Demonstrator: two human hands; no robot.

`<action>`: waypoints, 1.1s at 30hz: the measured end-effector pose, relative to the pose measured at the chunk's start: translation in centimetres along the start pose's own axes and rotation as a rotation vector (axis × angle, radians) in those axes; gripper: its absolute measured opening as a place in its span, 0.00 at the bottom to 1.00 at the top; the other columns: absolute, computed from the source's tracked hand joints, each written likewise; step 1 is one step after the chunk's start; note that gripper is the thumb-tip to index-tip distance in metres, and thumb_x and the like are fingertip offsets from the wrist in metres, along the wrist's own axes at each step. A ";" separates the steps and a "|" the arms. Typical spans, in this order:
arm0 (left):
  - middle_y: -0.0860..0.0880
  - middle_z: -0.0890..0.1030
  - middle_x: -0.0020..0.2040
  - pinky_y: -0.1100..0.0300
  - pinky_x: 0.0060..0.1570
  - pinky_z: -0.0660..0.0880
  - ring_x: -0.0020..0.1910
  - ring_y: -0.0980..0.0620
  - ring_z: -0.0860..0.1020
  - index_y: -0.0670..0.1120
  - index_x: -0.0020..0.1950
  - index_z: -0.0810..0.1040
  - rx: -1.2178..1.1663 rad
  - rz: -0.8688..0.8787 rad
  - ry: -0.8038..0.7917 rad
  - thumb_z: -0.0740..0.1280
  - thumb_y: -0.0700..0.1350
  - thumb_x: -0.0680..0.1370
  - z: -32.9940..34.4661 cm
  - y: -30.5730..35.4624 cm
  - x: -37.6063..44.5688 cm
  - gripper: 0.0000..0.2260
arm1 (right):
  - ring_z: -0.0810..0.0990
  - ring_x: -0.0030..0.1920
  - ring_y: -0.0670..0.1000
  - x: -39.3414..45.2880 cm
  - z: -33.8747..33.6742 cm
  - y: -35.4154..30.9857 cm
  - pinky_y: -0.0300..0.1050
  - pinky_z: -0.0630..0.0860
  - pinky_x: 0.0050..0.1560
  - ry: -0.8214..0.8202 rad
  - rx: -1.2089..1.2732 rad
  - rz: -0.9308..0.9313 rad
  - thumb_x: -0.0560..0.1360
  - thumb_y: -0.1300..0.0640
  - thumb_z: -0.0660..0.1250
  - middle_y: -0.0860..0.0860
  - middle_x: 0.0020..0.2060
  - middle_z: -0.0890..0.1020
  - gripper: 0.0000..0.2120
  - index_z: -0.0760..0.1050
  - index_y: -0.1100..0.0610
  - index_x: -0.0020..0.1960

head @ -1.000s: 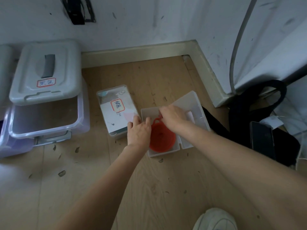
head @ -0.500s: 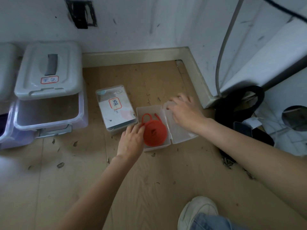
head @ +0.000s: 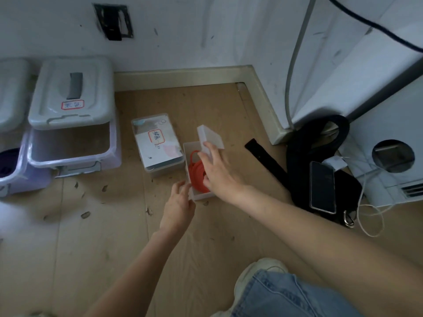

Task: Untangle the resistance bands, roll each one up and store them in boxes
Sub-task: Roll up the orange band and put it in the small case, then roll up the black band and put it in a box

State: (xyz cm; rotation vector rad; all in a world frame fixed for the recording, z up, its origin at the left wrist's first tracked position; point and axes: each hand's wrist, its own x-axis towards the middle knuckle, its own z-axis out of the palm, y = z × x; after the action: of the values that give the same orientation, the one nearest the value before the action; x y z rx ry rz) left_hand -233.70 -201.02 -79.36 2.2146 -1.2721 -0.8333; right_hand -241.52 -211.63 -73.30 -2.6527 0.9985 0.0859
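A small clear box [head: 201, 196] sits on the wooden floor with a rolled red resistance band [head: 196, 173] inside it. Its hinged lid [head: 211, 135] stands tilted up over the box's right side. My right hand [head: 218, 171] reaches across the box, its straight fingers touching the lid's lower edge. My left hand [head: 179, 201] pinches the box's near left corner between thumb and fingers. Part of the red roll is hidden behind my right hand. A flat black band [head: 263, 157] lies on the floor to the right.
A closed clear box with a red-bordered label [head: 158, 145] stands just left of the small box. Two large lidded storage bins [head: 73, 143] line the left wall. A black bag with a phone [head: 322, 186] and a white cable lie at the right. My shoe [head: 258, 271] is near.
The lid lay flat open to the right; my right hand has lifted it up over the box. My left hand slid from the box's left side to its near corner.
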 end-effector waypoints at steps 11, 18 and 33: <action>0.45 0.60 0.74 0.54 0.61 0.68 0.67 0.44 0.68 0.44 0.74 0.61 0.151 0.102 -0.097 0.60 0.35 0.76 -0.5 1.0 -0.6 0.26 | 0.68 0.61 0.62 0.6 -3.9 4.3 0.51 0.70 0.51 0.006 -0.195 0.120 0.76 0.70 0.56 0.60 0.71 0.58 0.19 0.63 0.64 0.67; 0.44 0.46 0.78 0.54 0.71 0.59 0.75 0.44 0.56 0.43 0.77 0.49 0.262 0.026 -0.273 0.63 0.43 0.77 0.6 3.2 -0.1 0.33 | 0.45 0.74 0.66 -0.7 -3.2 4.1 0.65 0.48 0.70 -0.123 -0.531 0.175 0.73 0.62 0.67 0.63 0.75 0.46 0.33 0.57 0.62 0.73; 0.43 0.67 0.69 0.53 0.63 0.61 0.66 0.43 0.67 0.43 0.71 0.63 0.287 -0.545 0.277 0.61 0.39 0.74 -16.7 -22.2 -18.2 0.24 | 0.63 0.65 0.62 3.1 10.5 -31.7 0.54 0.64 0.63 -0.399 0.032 -0.243 0.76 0.62 0.59 0.60 0.65 0.64 0.20 0.63 0.61 0.67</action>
State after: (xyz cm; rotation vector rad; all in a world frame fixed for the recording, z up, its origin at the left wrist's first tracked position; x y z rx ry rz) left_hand -215.76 -173.19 -76.60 2.8507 -0.6940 -0.5119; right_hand -217.96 -187.92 -75.57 -2.5590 0.5421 0.5161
